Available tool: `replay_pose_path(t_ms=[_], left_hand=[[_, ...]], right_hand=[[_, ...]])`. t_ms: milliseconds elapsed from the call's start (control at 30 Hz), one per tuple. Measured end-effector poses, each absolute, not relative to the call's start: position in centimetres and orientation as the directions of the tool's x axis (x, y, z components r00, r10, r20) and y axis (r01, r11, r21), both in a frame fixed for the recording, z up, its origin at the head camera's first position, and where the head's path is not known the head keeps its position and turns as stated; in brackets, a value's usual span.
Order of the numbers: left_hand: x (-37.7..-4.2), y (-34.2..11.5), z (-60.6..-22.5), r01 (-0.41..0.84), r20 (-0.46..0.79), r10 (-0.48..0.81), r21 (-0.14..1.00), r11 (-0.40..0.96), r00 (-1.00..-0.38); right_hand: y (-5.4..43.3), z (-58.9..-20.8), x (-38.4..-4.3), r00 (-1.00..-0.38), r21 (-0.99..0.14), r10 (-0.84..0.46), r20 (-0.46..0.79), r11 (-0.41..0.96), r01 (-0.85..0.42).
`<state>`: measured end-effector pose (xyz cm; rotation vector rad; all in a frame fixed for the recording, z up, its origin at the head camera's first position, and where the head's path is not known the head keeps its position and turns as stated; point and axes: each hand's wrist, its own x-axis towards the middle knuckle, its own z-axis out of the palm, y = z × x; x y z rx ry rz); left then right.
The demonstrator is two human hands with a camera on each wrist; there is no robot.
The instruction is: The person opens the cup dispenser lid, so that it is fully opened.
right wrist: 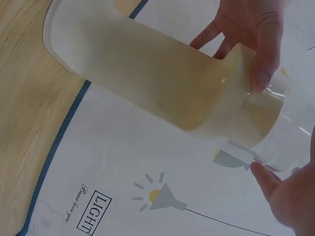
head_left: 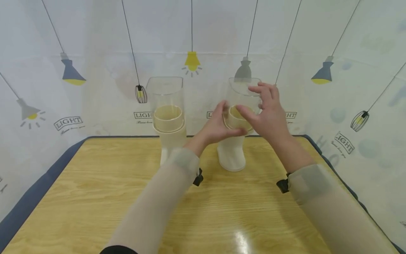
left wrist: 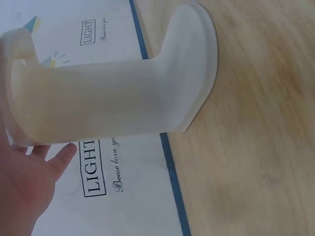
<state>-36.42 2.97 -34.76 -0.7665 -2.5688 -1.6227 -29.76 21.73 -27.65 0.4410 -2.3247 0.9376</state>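
Toward the back of the table, on the right, a white boot-shaped stand [head_left: 231, 157] carries a clear open-topped container [head_left: 239, 92] with a yellowish inside low down. My left hand [head_left: 210, 128] grips the stand's collar from the left, thumb across its front. From the right, my right hand [head_left: 269, 114] holds the clear container, thumb in front and fingers at its side. The left wrist view shows the stand's body [left wrist: 103, 101] and its curved foot standing on the table. In the right wrist view, the collar [right wrist: 229, 98] lies under my left thumb.
A second, matching stand [head_left: 172, 143] with a clear container [head_left: 166, 97] is to the left, partly behind my left forearm. The wooden table [head_left: 95, 197] ends in a dark edge close behind both. A lamp-patterned sheet [head_left: 104, 42] hangs around the back and sides.
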Motion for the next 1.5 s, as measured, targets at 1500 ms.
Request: replay_pose_path(t_ms=[1500], left_hand=[[-32.0,7.2,-36.7,0.343,0.372,0.029,0.820,0.459,-0.928]], right_hand=[[20.7,-29.3,-30.7,-0.820,-0.740,0.108,0.563,0.507,-0.441]])
